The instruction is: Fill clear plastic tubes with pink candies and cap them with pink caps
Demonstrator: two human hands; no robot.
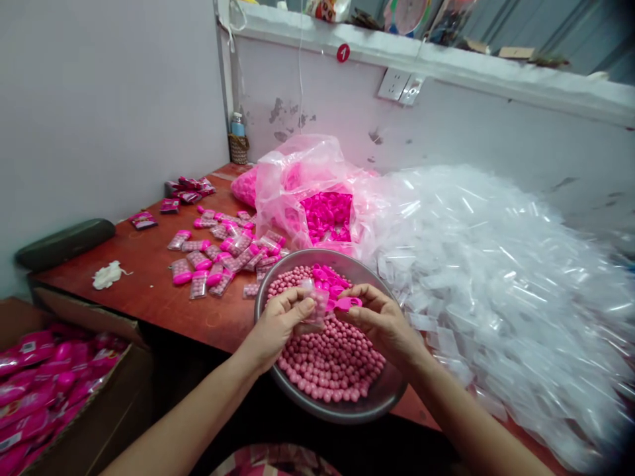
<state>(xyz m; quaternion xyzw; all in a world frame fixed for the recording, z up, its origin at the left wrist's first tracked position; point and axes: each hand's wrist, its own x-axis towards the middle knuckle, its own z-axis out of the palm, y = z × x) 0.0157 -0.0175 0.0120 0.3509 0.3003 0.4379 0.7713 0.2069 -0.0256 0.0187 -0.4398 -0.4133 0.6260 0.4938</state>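
Over a grey bowl (342, 415) of pink beads (330, 367), my left hand (285, 320) grips a small clear plastic container (316, 309) with pink beads inside. Close to its right side, my right hand (380, 320) pinches a bright pink cap (347, 303) between thumb and fingers. The cap is near the container; whether they touch I cannot tell. More loose pink caps (327, 277) lie on the beads at the back of the bowl.
Bead-filled containers with pink caps (218, 264) lie left of the bowl. Behind it stands an open pink bag (282, 198) of caps. Clear empty containers (496, 284) are heaped at right. A cardboard box (119, 396) of pink packets sits lower left. A dark green case (64, 244) lies at the table's left end.
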